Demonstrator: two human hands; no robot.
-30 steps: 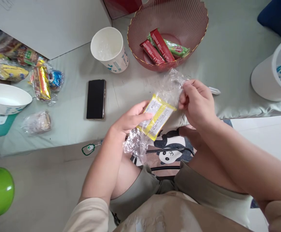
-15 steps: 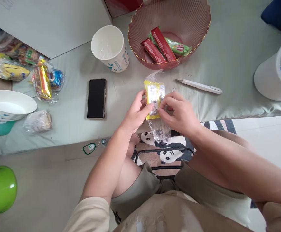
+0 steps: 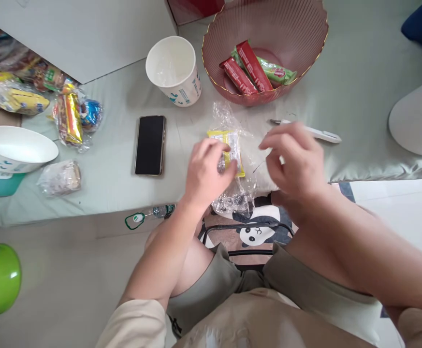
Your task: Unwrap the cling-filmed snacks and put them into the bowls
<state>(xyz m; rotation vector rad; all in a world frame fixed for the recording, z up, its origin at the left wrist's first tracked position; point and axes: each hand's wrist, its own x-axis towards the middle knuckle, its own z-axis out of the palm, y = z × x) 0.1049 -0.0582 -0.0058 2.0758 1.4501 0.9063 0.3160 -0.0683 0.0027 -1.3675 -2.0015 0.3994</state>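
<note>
A small yellow-and-white snack packet [image 3: 234,145] lies on the cloth near the table's front edge, in crinkled clear plastic wrap [image 3: 228,200] that hangs over that edge. Over the packet's left side is my left hand [image 3: 209,166], thumb and fingers curved but apart; whether it presses on the packet is unclear. Raised to the right of the packet, apart from it, my right hand [image 3: 298,157] has its fingers curled in and is slightly blurred. Anything between those fingertips is too small to make out. A white utility knife [image 3: 323,134] lies partly behind this hand.
A ribbed pink bowl [image 3: 315,43] with wrapped bars stands at the back, beside a white paper cup [image 3: 185,94]. To the left are a phone [image 3: 150,145], bagged snacks [image 3: 69,118] and a tilted white bowl [image 3: 18,145]. A white bucket [image 3: 410,121] stands far right.
My right hand has pulled away from the packet, up and to the right. My left hand's grip has loosened, and the packet now lies lower, with the wrap spread around it.
</note>
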